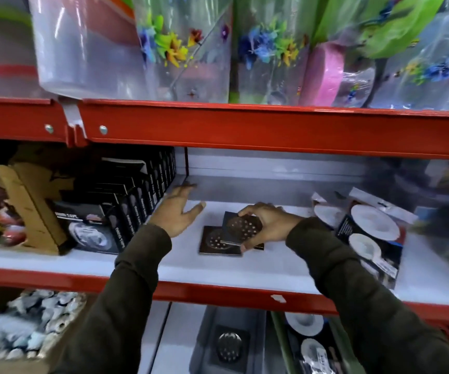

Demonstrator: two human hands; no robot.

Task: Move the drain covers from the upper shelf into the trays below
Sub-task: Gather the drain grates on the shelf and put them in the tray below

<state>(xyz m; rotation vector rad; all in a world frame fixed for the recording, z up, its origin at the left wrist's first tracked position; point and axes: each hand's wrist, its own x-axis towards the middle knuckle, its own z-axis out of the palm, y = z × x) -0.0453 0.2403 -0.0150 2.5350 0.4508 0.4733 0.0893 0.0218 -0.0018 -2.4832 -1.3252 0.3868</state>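
Observation:
Two dark square drain covers with round perforated centres lie on the white upper shelf (271,268). My right hand (267,225) grips the upper drain cover (240,226), tilted up over the second drain cover (215,241), which lies flat. My left hand (178,211) hovers open beside them, fingers spread, near a row of black boxes. Below the red shelf edge, a grey tray (207,336) holds one more drain cover (228,345).
Black product boxes (126,209) stand packed at the left, next to a cardboard piece (29,209). Packs with white round plates (371,233) lean at the right. A second lower tray (280,344) holds white plugs. Floral bags hang above the red beam (271,125).

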